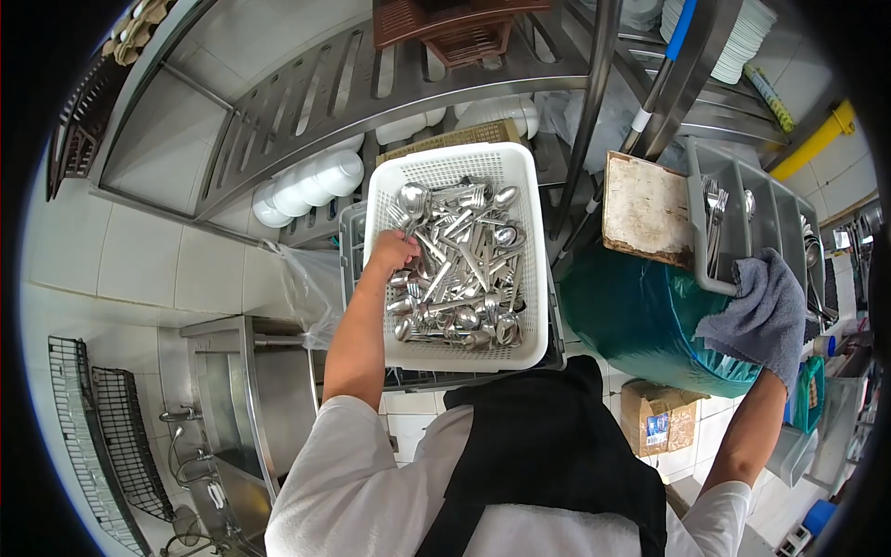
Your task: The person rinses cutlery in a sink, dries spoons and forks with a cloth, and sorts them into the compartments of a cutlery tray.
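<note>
A white perforated plastic basket (536, 278) stands in front of me, filled with a jumble of metal spoons, forks and knives (473, 255). At its left side, my left hand (394, 252) reaches in with closed fingers. A fork (397, 217) sticks up out of that grip, close to a large spoon (413, 199). Off to the right, a grey towel (763, 311) covers my right hand, whose fingers are hidden; the cloth is bunched around it. The towel lies against the front edge of a grey divided cutlery tray (719, 284), with forks (715, 218) and spoons in its compartments.
A worn board (647, 209) lies left of the tray, above a bin lined with a green bag (617, 306). White bowls (311, 188) sit on the metal rack (306, 102) behind the basket. A cardboard box (657, 422) stands on the floor; a steel sink (223, 399) is at left.
</note>
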The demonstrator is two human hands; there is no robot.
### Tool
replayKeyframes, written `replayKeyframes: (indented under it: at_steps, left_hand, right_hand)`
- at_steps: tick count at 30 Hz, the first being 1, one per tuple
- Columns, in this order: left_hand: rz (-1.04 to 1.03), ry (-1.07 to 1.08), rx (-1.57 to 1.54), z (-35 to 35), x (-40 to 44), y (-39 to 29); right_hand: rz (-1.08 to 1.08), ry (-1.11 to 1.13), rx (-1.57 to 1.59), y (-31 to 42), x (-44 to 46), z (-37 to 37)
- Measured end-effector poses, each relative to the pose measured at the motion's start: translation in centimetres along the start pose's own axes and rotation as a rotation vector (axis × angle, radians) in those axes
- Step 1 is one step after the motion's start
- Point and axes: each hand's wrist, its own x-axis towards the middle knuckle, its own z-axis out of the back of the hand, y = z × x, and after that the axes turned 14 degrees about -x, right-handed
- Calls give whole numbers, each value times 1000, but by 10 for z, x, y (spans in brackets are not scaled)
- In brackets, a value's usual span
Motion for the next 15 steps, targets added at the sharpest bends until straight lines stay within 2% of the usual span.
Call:
replayKeyframes:
  at_steps: [1, 3, 5, 6, 7, 10, 12, 14, 15]
  left_hand:
    - [2, -1, -2, 1, -1, 0]
    - [-184, -69, 180, 5, -5, 2]
    - [-241, -87, 147, 16, -23, -2]
    - [-303, -104, 119, 26, -36, -6]
    - [-277, -101, -48, 32, -55, -13]
    - [-331, -275, -168, 67, -103, -20]
    - [-301, -361, -139, 107, -117, 1]
    - [-269, -442, -106, 144, -131, 30]
    - [-308, -504, -40, 158, -138, 49]
  right_hand:
    - [30, -41, -45, -6, -1, -5]
    - [25, -53, -26, -21, 0, -14]
    - [31, -61, 1, -19, 2, -17]
    - [70, -24, -96, -14, 3, -16]
    - [115, 14, -191, -7, 4, -15]
    - [256, 112, -487, 14, 5, -4]
    - [322, 139, -588, 23, 3, 2]
    - [234, 100, -465, 39, 0, 11]
    - [341, 170, -606, 52, 0, 24]
